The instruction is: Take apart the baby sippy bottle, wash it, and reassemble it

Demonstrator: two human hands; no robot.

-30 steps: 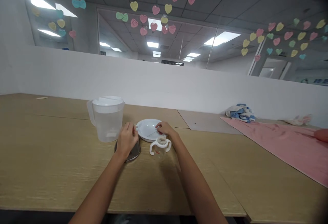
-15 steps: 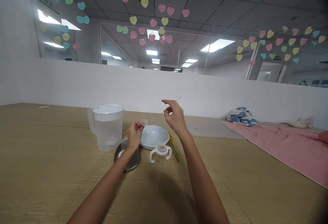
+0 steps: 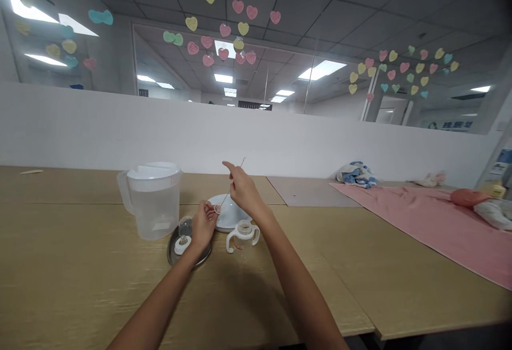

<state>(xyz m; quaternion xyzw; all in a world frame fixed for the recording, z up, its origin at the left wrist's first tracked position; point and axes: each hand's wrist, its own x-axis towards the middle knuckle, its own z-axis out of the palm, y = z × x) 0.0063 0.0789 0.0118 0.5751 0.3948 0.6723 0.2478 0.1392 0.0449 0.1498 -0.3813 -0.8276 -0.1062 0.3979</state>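
Observation:
My left hand [image 3: 204, 225] pinches a small clear round piece [image 3: 218, 209], perhaps a bottle nipple, over the near left side of a white bowl [image 3: 232, 217]. A thin wire rod [image 3: 242, 164] with a small loop at its upper end is held in my right hand [image 3: 245, 192], index finger stretched out. Its lower end reaches to the round piece; whether it goes inside I cannot tell. Just in front of the bowl stands a clear baby bottle [image 3: 243, 242] with two white handles and no lid. My left wrist partly covers a dark metal tray [image 3: 205, 257].
On the tray are a white bottle collar [image 3: 183, 245] and a clear cap [image 3: 185, 226]. A lidded translucent pitcher [image 3: 156, 206] stands to the left. Rightward lie a pink cloth [image 3: 400, 216] and a crumpled blue-white cloth [image 3: 356, 174]. A white wall [image 3: 200, 136] rises behind.
My right hand has come left and lower, bringing the wire rod's end to the round piece, and the rod is steeper. My left hand has dropped slightly. The view has turned right.

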